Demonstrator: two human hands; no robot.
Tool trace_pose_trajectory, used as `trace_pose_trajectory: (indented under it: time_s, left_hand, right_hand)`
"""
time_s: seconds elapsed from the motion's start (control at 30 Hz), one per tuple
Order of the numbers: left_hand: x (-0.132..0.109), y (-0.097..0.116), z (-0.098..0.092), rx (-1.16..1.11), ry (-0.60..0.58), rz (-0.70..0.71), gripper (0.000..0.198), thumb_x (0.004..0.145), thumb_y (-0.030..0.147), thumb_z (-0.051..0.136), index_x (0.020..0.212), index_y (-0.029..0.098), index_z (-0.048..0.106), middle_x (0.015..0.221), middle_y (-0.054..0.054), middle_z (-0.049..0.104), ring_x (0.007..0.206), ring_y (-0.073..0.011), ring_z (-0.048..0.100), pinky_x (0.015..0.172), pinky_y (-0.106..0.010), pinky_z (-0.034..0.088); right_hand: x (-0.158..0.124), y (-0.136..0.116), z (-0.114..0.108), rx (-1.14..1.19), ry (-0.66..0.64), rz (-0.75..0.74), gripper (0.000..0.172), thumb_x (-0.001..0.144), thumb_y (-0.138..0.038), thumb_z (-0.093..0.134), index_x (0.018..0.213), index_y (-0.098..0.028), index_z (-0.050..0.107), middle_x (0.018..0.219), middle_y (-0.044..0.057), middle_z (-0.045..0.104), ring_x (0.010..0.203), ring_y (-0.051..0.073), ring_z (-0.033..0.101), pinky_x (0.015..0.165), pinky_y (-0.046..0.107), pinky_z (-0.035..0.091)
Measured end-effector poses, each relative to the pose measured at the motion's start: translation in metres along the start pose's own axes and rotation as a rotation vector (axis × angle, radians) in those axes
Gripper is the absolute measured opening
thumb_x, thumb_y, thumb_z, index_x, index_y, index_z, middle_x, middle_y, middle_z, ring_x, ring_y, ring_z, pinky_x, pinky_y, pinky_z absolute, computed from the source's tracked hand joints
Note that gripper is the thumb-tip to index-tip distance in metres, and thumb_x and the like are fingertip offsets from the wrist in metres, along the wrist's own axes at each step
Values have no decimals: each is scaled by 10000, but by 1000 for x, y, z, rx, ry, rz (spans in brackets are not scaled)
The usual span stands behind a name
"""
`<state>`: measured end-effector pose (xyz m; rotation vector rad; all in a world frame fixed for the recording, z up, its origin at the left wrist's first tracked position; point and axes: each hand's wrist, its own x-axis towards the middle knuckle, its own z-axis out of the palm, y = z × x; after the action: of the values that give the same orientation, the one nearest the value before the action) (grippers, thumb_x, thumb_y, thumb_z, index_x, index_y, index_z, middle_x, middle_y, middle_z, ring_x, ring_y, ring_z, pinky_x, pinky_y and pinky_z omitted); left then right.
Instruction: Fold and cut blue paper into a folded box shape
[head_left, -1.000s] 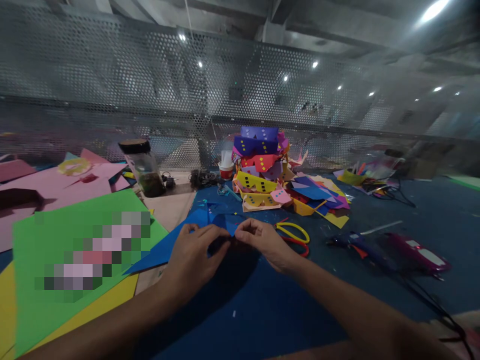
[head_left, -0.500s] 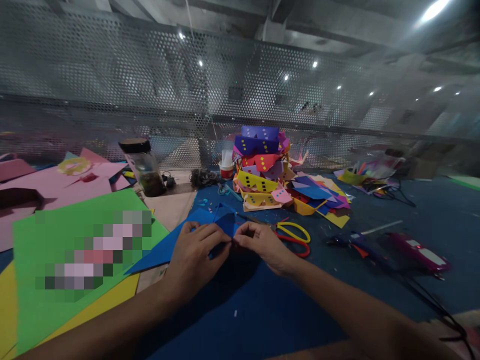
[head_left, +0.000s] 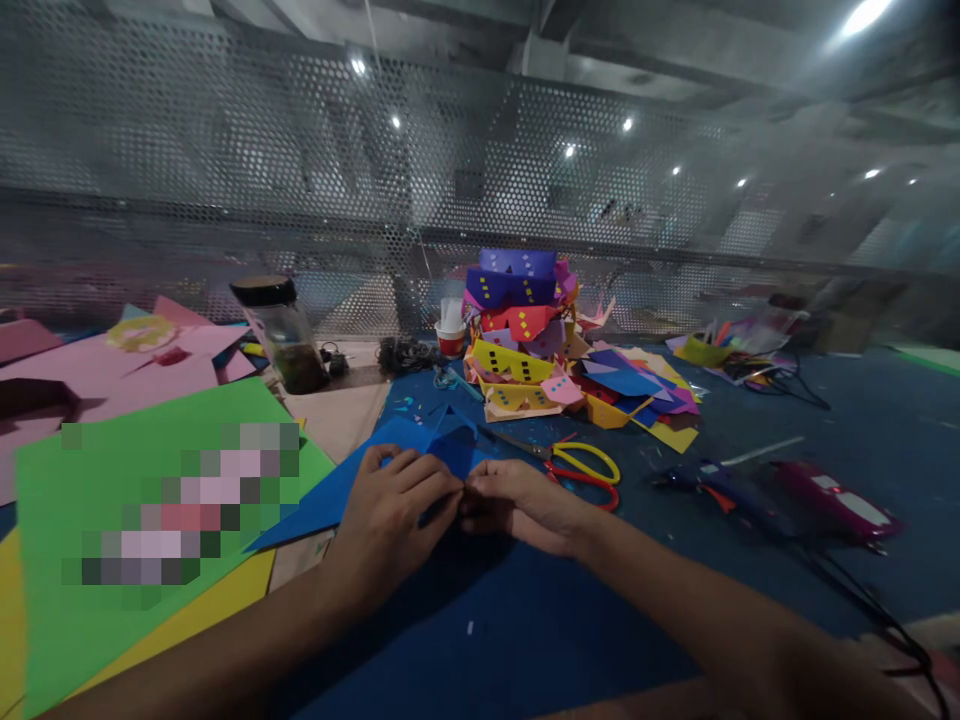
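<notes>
A sheet of blue paper (head_left: 330, 493) lies partly folded on the dark blue tabletop (head_left: 480, 640). My left hand (head_left: 394, 510) rests over its near edge, fingers curled, thumb and forefinger pinching at the paper's edge. My right hand (head_left: 521, 505) meets it fingertip to fingertip, also closed in a pinch at the same edge; its fingertips are partly in shadow. Just beyond my right hand are scissors with yellow and red handles (head_left: 589, 463), blades pointing left.
Stacked colourful paper masks (head_left: 514, 370) stand at the back centre, beside paper scraps (head_left: 637, 385). Green paper (head_left: 225, 420) and a lidded jar (head_left: 289, 340) are left. A glue gun (head_left: 720, 485) and a magenta case (head_left: 836, 495) lie right, with a black cord.
My right hand's fingers have curled further inward at the paper's edge. The whole view has shifted slightly. My left hand keeps nearly the same pose.
</notes>
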<state>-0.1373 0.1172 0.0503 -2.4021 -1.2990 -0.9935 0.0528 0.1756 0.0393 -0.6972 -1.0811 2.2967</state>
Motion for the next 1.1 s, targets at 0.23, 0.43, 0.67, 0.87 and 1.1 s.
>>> trace_pose_trajectory:
  time_s: [0.23, 0.43, 0.67, 0.87, 1.1]
  left_hand:
    - [-1, 1, -3, 52, 39, 101, 119, 968, 154, 605, 892, 216, 672, 810, 25, 730, 729, -191, 629, 840, -427, 352]
    - [-3, 1, -9, 115, 66, 189, 112, 990, 129, 590, 932, 198, 656, 838, 9, 750, 722, -173, 655, 869, -431, 366]
    - [-3, -2, -13, 117, 73, 266, 130, 1010, 103, 546, 1001, 170, 657, 869, -5, 750, 756, -167, 671, 894, -428, 373]
    - [-4, -5, -16, 132, 79, 315, 161, 1012, 97, 514, 1032, 168, 657, 879, -13, 751, 740, -166, 656, 897, -420, 385]
    - [-7, -9, -11, 122, 60, 353, 188, 1019, 102, 503, 1111, 172, 652, 974, -25, 777, 808, -162, 676, 934, -416, 379]
  right_hand:
    - [-1, 3, -3, 55, -69, 39, 402, 678, -291, 930, 902, -142, 631, 812, -3, 674, 754, 130, 658, 741, 294, 551]
    - [-3, -1, -5, 0, -92, 113, 426, 675, -364, 931, 897, -133, 650, 825, 8, 675, 708, 129, 658, 669, 277, 550]
    - [-6, -2, -3, -80, -136, 133, 410, 751, -462, 865, 861, -136, 642, 776, 0, 648, 663, 113, 619, 634, 256, 526]
    - [-5, -2, 0, -59, -89, 76, 404, 724, -446, 878, 835, -156, 619, 749, -18, 630, 643, 100, 567, 606, 237, 467]
    - [-6, -3, 4, -65, -20, 24, 304, 691, -350, 830, 779, -169, 602, 671, -28, 616, 610, 110, 549, 571, 239, 433]
